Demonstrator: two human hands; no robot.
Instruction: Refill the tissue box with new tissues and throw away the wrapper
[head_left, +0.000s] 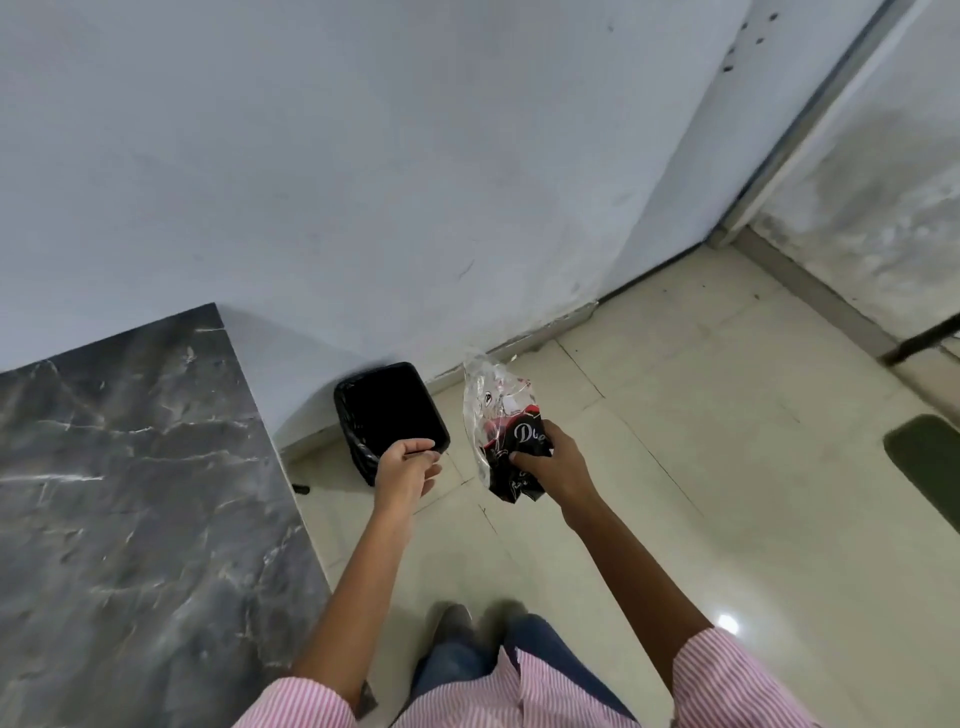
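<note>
Both arms out; right hand (553, 470) fingers clenched, left hand (408, 467) loosely curled.

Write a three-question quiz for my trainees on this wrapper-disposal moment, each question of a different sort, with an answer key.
1. True or false: the wrapper already lies inside the bin.
2. Which hand grips the wrapper? A) left hand B) right hand C) both hands
3. Fill in: the bin stands on the floor between the wall and the dark marble ____.

Key
1. False: it is held in the air, to the right of the bin's opening.
2. B: the right hand clutches it; the left hand is empty, loosely curled over the bin's near rim.
3. Counter.
</note>
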